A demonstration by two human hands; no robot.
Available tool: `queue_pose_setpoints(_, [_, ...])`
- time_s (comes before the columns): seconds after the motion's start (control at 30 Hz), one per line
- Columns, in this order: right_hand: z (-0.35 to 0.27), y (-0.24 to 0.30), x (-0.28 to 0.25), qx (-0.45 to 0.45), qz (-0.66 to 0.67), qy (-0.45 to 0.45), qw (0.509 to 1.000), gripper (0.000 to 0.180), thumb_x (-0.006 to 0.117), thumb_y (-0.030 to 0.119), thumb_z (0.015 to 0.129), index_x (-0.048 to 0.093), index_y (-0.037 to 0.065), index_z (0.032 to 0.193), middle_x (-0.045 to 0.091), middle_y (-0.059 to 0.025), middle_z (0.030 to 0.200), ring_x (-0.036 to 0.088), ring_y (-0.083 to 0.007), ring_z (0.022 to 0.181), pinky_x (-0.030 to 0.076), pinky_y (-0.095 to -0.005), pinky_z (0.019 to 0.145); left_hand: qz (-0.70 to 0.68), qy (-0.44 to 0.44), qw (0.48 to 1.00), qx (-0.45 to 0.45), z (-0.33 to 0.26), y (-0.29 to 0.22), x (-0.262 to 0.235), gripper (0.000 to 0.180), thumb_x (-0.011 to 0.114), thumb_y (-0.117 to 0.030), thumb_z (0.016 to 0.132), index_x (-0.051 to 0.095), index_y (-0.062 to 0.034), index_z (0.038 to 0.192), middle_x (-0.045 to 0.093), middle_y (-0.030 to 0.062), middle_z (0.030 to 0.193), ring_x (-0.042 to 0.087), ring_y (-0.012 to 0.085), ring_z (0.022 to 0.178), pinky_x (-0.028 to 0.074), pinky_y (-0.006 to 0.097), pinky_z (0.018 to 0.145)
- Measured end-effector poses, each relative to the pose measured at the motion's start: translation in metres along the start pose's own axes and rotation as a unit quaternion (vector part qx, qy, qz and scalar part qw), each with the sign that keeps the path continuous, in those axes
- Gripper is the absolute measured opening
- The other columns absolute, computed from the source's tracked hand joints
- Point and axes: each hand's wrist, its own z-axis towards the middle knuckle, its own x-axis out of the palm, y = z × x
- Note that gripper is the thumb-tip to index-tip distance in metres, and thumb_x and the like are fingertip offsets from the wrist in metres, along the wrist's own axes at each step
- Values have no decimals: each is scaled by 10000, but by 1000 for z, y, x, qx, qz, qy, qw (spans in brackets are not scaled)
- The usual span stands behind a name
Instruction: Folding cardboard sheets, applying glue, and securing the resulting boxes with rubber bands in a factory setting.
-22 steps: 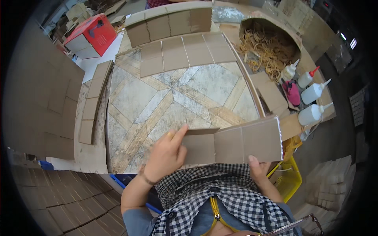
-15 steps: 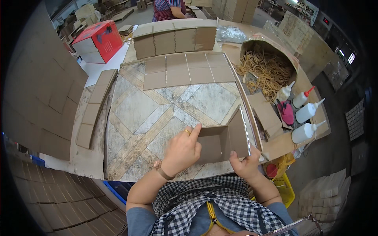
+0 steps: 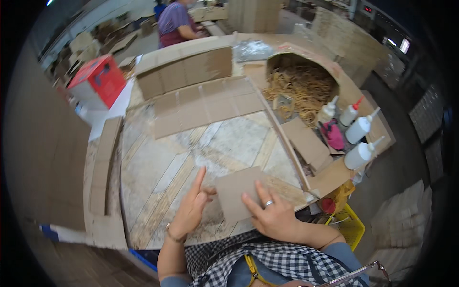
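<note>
A folded piece of brown cardboard (image 3: 237,193) lies nearly flat on the patterned tabletop close in front of me. My right hand (image 3: 273,215), with a ring on one finger, rests on its right side, fingers spread across the top face. Just left of the cardboard is my left hand (image 3: 193,210). Its index finger points forward, the other fingers are bent, and nothing shows in it. Further back lies a flat cardboard strip (image 3: 205,106) marked into panels by pale lines.
A long cardboard stack (image 3: 186,69) stands at the back edge, a narrow one (image 3: 106,167) at the left. To the right are a bag of rubber bands (image 3: 303,91), several glue bottles (image 3: 358,155) and a pink cloth (image 3: 333,135). A red box (image 3: 98,81) sits far left. Another person (image 3: 177,24) works beyond.
The cardboard stood partly open with raised walls and is now folded down nearly flat. My left hand has let go and moved left; my right hand has moved onto its top. The view has shifted.
</note>
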Motion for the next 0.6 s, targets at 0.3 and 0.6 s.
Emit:
queue_pose_setpoints(0.3, [74,-191,5,307,76,-191,929,163,582,172,817,622,19,781,645,-161,742,617,-351,698,479,-438,618,219,63,966,122,-2,0,2,328,432,-231,967,618,-17,1131,579,170,911,598,320,824,478,353,723])
queue_pose_setpoints(0.6, [129,-279,78,474,-67,151,865,308,627,217,771,685,-3,980,663,-207,1030,638,-349,984,512,-427,819,219,31,966,134,-6,10,3,259,497,-146,930,625,-20,1117,565,166,955,580,305,845,473,343,748])
